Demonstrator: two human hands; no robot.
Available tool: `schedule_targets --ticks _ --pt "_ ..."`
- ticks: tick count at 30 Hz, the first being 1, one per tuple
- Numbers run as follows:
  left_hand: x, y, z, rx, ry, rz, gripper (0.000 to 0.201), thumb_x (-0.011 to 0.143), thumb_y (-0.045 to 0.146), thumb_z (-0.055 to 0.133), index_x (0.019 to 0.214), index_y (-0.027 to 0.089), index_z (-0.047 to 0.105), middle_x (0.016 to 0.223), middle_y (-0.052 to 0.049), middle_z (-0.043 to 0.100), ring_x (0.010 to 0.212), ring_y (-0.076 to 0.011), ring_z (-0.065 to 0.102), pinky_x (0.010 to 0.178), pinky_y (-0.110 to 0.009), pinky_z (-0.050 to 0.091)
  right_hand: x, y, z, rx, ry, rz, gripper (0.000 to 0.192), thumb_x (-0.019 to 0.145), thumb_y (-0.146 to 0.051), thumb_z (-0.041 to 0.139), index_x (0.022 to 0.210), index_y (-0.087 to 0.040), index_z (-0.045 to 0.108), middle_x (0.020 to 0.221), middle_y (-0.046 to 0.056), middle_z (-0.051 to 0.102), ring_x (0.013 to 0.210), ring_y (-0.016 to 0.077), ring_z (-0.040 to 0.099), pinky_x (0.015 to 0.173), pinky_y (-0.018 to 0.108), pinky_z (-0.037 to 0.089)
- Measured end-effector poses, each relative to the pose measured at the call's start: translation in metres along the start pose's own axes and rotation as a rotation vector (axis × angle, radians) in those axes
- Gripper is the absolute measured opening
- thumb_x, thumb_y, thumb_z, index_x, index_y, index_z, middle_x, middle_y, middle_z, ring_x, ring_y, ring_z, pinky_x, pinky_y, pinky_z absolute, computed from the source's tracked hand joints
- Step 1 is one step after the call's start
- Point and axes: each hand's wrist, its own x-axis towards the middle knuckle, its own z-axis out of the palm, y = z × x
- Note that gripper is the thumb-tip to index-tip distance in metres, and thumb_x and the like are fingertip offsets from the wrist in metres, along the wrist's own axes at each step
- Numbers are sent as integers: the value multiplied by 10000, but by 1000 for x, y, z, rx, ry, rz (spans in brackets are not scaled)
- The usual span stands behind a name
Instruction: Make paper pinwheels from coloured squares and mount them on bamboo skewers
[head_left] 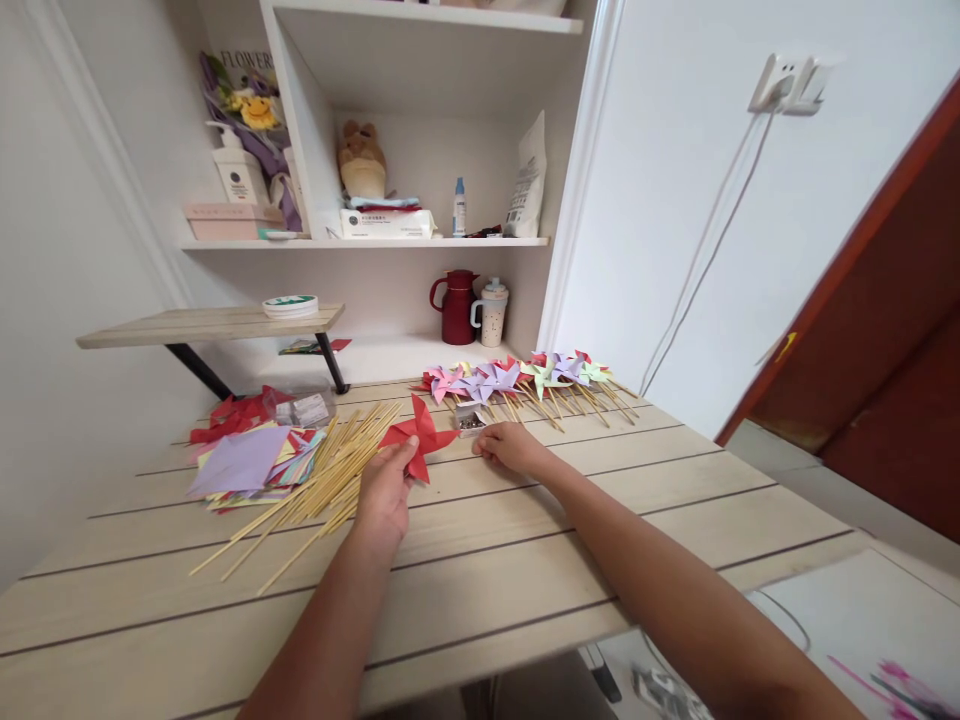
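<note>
A red paper pinwheel (425, 438) is held in the grip of the left hand (386, 487), between loose sticks (330, 475) and a small open box (470, 422). The right hand (514, 447) is curled narrow just beside the box; whether anything is pinched cannot be told. Planks of the worktop (510, 560) are exposed between the forearms and toward the right edge. The left side is occupied by sticks and coloured paper (236, 465), the far side by assembled pinwheels (491, 381). Above a yellow toy (259, 112), "FLOWER" can be read; the pump bottle (240, 180) label is too small.
</note>
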Motion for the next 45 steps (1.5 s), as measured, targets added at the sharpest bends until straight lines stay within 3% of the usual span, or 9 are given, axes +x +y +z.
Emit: schedule_targets --ticks 4,10,14,19,21,26,33,39,45 --pt "0 0 0 12 -1 0 166 673 127 836 631 133 675 644 -12 663 556 -94 575 539 -215 439 2 6 2 12 53 -29 265 903 -177 496 878 -172 760 788 30 748 678 139 650 645 214 451" --pt "2 -2 -1 25 -3 7 202 662 141 853 626 144 654 646 -16 669 551 -99 579 531 -215 445 4 10 0 -36 329 -71 292 909 -199 517 1132 -179 705 972 50 717 839 176 640 808 266 471" --pt "2 -3 -2 35 -6 19 199 660 149 848 615 146 654 637 -8 658 538 -94 559 513 -215 432 11 9 -1 -73 423 -102 386 916 -210 534 1290 -190 625 1118 82 663 932 196 630 860 291 478" --pt "4 -5 -4 11 3 18 197 647 142 846 602 143 655 617 6 640 550 -92 559 544 -219 447 29 -4 -5 -335 460 -98 488 922 -237 588 1407 -284 562 1309 108 543 1030 229 619 805 289 471" --pt "4 -5 -4 6 6 15 174 647 136 848 630 142 675 657 -4 668 583 -96 583 573 -220 461 36 -9 -6 -425 407 -97 495 893 -260 649 1382 -311 591 1317 95 536 1008 227 629 755 275 457" --pt "5 -5 -5 0 11 -5 129 686 132 831 673 138 702 700 -17 687 608 -92 593 576 -206 454 42 -11 -2 -437 366 -117 238 905 -242 631 1120 -243 733 1272 74 593 979 196 636 757 255 438" --pt "4 -4 -5 6 15 -4 113 726 113 806 680 136 705 690 -20 685 598 -92 595 562 -203 461 23 0 0 -430 396 -152 202 958 -236 555 1098 -203 696 1213 78 645 1012 198 612 765 262 412" --pt "4 -4 -4 5 24 6 142 703 99 814 661 131 681 690 -16 680 592 -91 593 562 -204 477 2 8 0 -584 388 -293 173 907 -159 547 1040 -196 649 1083 71 664 884 198 608 610 285 298" --pt "2 -3 -3 7 12 11 189 684 109 820 608 136 649 620 -1 631 533 -86 549 519 -205 453 -8 9 3 -676 333 -337 161 909 -158 531 1013 -206 644 1086 76 662 807 181 592 581 288 233"
